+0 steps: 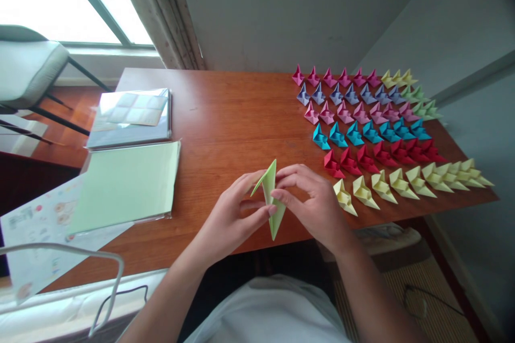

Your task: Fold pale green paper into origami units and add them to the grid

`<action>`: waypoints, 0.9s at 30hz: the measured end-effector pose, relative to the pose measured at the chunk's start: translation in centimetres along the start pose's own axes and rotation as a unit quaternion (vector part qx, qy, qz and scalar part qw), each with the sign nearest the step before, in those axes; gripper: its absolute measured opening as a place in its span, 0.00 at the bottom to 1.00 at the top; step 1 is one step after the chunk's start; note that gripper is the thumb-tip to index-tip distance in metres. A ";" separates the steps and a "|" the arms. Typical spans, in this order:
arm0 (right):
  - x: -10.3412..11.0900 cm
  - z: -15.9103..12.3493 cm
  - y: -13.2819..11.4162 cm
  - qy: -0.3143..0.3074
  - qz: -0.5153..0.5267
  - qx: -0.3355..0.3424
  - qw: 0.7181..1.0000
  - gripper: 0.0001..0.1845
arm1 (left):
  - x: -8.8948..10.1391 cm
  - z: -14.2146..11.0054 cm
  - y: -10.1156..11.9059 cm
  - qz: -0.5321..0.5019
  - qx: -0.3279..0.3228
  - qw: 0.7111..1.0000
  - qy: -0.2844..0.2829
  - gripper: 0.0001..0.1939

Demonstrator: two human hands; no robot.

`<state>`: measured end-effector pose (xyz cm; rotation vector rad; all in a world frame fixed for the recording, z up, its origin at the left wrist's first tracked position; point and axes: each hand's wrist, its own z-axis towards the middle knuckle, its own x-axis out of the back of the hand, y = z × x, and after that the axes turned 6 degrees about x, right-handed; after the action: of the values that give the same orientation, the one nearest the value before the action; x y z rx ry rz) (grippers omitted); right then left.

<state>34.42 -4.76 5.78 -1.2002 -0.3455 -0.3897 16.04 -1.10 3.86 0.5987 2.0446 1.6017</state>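
Observation:
A folded light green paper piece (271, 193), long and pointed at both ends, stands upright over the front edge of the wooden table (233, 118). My left hand (231, 214) pinches it from the left with thumb and fingers. My right hand (314, 201) grips it from the right, fingers curled over its middle. To the right, several rows of finished folded paper shapes (374, 128) lie on the table in pink, purple, blue, red, yellow and green.
A stack of light green paper sheets (126, 185) lies at the left, with a glossy packet of paper (131, 118) behind it and a printed sheet (36, 230) at the table's left corner. A grey chair (24, 64) stands by the window. A cable (426, 300) lies on the floor mat.

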 end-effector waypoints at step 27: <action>0.0 -0.3 0.6 -0.008 -0.027 -0.033 0.999 0.06 | 0.6 0.0 0.3 -0.036 0.038 0.999 0.002 0.25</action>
<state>34.70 -4.83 5.23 -1.2600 -0.3809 -0.4407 15.59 -0.72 4.07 0.5424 2.1144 1.4917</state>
